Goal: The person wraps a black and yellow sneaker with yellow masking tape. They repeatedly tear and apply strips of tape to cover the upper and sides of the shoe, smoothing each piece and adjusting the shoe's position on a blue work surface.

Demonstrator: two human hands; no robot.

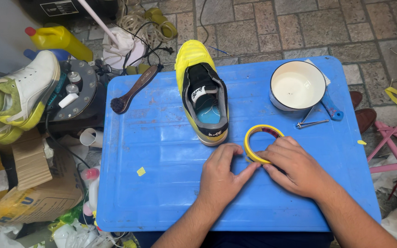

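On the blue plastic table [161,138], near its front edge, a roll of yellow tape [262,140] stands on its rim, just in front of the heel of a yellow and black sneaker [203,94]. It looks light and fairly stiff as a ring, though the loose end would be thin and sticky, so the rim seems the place to grip while a fingertip works the edge. The right hand [299,167] curls over the roll's lower side, fingers closed on it. The left hand [224,172] lies beside it, fingertips pressed together at the tape's bottom edge, seemingly picking at it. Farther back sit a white bowl [297,85], metal tweezers [311,121] and a dark brush [132,89].
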